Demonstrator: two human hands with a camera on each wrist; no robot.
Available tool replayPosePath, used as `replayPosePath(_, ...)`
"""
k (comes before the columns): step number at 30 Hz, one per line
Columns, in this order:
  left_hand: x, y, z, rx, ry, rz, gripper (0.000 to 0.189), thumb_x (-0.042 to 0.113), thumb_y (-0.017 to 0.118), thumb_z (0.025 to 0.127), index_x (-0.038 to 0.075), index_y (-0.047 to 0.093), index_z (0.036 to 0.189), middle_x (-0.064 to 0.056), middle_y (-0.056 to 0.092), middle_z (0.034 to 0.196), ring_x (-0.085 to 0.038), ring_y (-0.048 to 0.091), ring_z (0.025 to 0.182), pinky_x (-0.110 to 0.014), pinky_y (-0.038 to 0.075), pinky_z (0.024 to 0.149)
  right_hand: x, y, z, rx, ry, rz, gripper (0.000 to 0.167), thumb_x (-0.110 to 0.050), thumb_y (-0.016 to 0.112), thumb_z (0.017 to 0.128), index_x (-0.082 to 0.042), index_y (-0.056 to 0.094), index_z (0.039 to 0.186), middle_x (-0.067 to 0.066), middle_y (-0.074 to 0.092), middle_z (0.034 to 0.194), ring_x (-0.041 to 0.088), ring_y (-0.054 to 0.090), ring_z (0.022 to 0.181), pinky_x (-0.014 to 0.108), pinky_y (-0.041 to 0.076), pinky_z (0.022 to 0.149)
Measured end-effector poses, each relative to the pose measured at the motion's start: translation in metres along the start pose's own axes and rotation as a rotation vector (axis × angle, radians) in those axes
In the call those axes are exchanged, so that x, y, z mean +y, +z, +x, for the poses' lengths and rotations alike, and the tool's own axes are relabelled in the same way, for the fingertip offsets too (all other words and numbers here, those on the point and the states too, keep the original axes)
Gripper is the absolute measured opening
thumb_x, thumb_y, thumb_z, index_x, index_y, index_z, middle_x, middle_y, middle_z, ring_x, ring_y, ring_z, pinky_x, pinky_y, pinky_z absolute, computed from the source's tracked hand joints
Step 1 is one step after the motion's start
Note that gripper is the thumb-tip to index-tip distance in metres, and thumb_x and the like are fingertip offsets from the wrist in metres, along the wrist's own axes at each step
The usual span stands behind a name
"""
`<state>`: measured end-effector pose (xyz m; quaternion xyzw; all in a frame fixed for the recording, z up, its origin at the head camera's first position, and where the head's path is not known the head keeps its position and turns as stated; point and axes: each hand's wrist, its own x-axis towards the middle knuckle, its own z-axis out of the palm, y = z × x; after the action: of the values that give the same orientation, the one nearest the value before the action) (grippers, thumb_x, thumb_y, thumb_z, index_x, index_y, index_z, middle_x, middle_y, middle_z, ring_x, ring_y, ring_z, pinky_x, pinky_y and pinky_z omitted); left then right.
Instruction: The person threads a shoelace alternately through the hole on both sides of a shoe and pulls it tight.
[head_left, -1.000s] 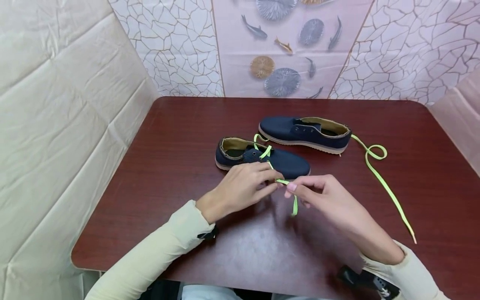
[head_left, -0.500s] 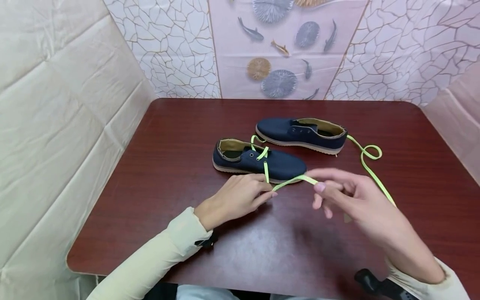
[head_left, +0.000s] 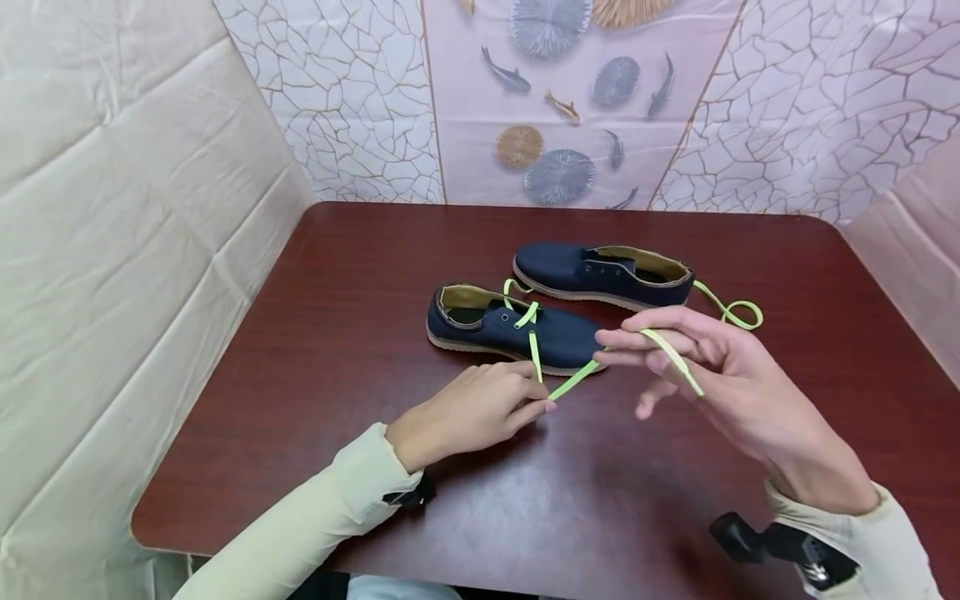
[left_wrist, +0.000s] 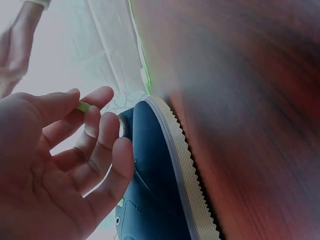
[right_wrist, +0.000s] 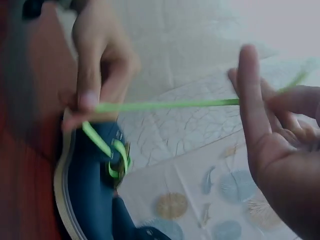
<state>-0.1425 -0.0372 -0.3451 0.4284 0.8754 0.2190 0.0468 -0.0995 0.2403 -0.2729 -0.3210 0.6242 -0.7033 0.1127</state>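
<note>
A navy shoe (head_left: 566,333) with a tan sole lies across the table, toe to the right. A flat neon-green shoelace (head_left: 576,382) runs out of its eyelets toward me. My left hand (head_left: 472,412) pinches that lace between thumb and index finger, just in front of the shoe; the left wrist view shows the pinched bit of shoelace (left_wrist: 83,106). From there the lace stretches to my right hand (head_left: 738,383), raised at the shoe's toe. It passes among the right fingers, which are rather extended, and its free end drapes over the hand. In the right wrist view the lace (right_wrist: 170,105) is taut.
Behind stands a second navy shoe (head_left: 562,271), its toe to the left. Another green lace (head_left: 742,317) trails from its heel side, partly hidden behind my right hand. The reddish-brown table (head_left: 337,333) meets a patterned backdrop (head_left: 360,108) at the back.
My right hand moves right, away from the left, drawing the lace out between them, then rises with its fingers more extended. My left hand shifts slightly down and off the shoe, still pinching the lace.
</note>
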Motion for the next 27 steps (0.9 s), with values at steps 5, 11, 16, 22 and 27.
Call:
replayPosePath(5, 0.002, 0.002, -0.002, -0.020, 0.009, 0.009, 0.020, 0.030, 0.065, 0.107, 0.020, 0.082, 0.110, 0.010, 0.065, 0.100, -0.004, 0.062, 0.084, -0.026, 0.053, 0.070, 0.005, 0.008, 0.023, 0.273, 0.019, -0.221, 0.022, -0.004, 0.048, 0.112, 0.007, 0.068, 0.117, 0.014, 0.077, 0.096, 0.023, 0.075, 0.082, 0.032, 0.057, 0.063)
replayPosePath(11, 0.004, 0.000, -0.003, -0.018, -0.004, -0.044, 0.025, 0.031, 0.065, 0.107, 0.020, 0.076, 0.127, 0.013, 0.068, 0.103, -0.001, 0.064, 0.089, -0.025, 0.054, 0.073, 0.023, 0.007, 0.053, 0.379, 0.061, -0.389, 0.028, -0.016, 0.052, 0.113, 0.004, 0.070, 0.106, 0.006, 0.065, 0.096, 0.018, 0.066, 0.087, 0.024, 0.057, 0.081)
replayPosePath(16, -0.001, -0.010, -0.002, 0.065, -0.095, -0.128, 0.037, 0.029, 0.068, 0.106, 0.015, 0.066, 0.140, 0.017, 0.065, 0.086, 0.001, 0.059, 0.074, -0.022, 0.049, 0.063, 0.037, 0.003, 0.068, 0.341, 0.157, -0.475, 0.031, -0.025, 0.054, 0.112, -0.001, 0.074, 0.113, 0.002, 0.065, 0.090, 0.015, 0.057, 0.078, 0.021, 0.048, 0.069)
replayPosePath(22, -0.015, -0.041, 0.012, 0.455, 0.011, -0.135, 0.029, 0.013, 0.069, 0.103, 0.008, 0.071, 0.131, 0.004, 0.068, 0.097, -0.005, 0.061, 0.079, -0.023, 0.053, 0.071, 0.044, 0.006, 0.078, 0.319, 0.246, -0.460, 0.032, -0.028, 0.055, 0.112, -0.001, 0.072, 0.106, 0.001, 0.056, 0.073, 0.018, 0.050, 0.072, 0.029, 0.041, 0.067)
replayPosePath(27, -0.027, -0.063, 0.029, 0.660, 0.245, 0.146, 0.026, 0.010, 0.073, 0.100, 0.010, 0.076, 0.126, -0.003, 0.067, 0.115, -0.011, 0.066, 0.084, -0.024, 0.054, 0.063, 0.048, 0.011, 0.084, 0.271, 0.325, -0.241, 0.030, -0.023, 0.053, 0.112, -0.003, 0.069, 0.097, -0.001, 0.056, 0.073, 0.018, 0.051, 0.071, 0.027, 0.046, 0.071)
